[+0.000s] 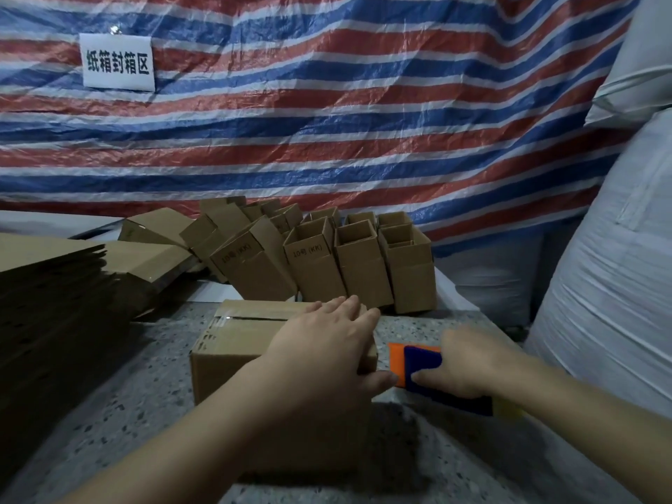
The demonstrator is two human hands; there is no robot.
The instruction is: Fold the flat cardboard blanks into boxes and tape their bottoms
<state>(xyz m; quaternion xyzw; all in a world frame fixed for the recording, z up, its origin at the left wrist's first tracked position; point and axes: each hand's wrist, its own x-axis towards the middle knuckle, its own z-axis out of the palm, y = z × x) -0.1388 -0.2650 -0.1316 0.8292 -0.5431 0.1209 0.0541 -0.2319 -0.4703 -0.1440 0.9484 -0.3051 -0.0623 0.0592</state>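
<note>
Hanging across the whole back of the room is a crinkled red, white and blue striped plastic tarp (363, 121), with a white paper sign printed in black characters (117, 62) pinned to it at upper left. Big white woven sacks (618, 249) are bulging in along the right side. A tall stack of flat brown cardboard blanks (54, 285) is sitting at the left on the speckled grey stone table (145, 394), and a cluster of finished open-topped brown cardboard boxes (360, 263) is standing at the far edge, a few leaning over. Lying in the middle of the table is the brown cardboard box being worked on (232, 343), clear tape showing along its seam. The left hand (327, 343) is pressing flat on its top, fingers spread wide. Just beside it, the right hand (469, 361) is gripping an orange and dark blue tape dispenser (418, 365) against the box's right end.
</note>
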